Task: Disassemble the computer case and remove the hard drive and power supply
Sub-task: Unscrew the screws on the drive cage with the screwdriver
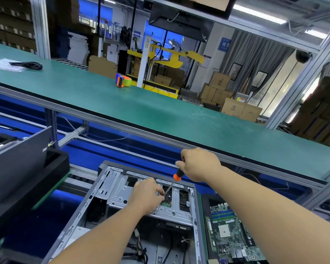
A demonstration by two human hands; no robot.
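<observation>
The open computer case (103, 189) lies on its side in front of me, its silver drive cage (120, 191) at the far end. A hard drive's green board (166, 204) shows through a cage opening. My right hand (198, 164) grips a black-and-orange screwdriver (176, 177), whose shaft slants down to a point on the cage. My left hand (147, 195) rests on the cage, its fingertips pinched at the screwdriver's tip. Loose cables (139, 242) lie in the case's lower part. The power supply cannot be made out.
A removed motherboard (232, 233) lies right of the case. A dark side panel (17, 159) leans at the left over a black tray. A green conveyor belt (141, 105) runs behind, carrying a tape dispenser (123, 80) and a black cable (27, 65).
</observation>
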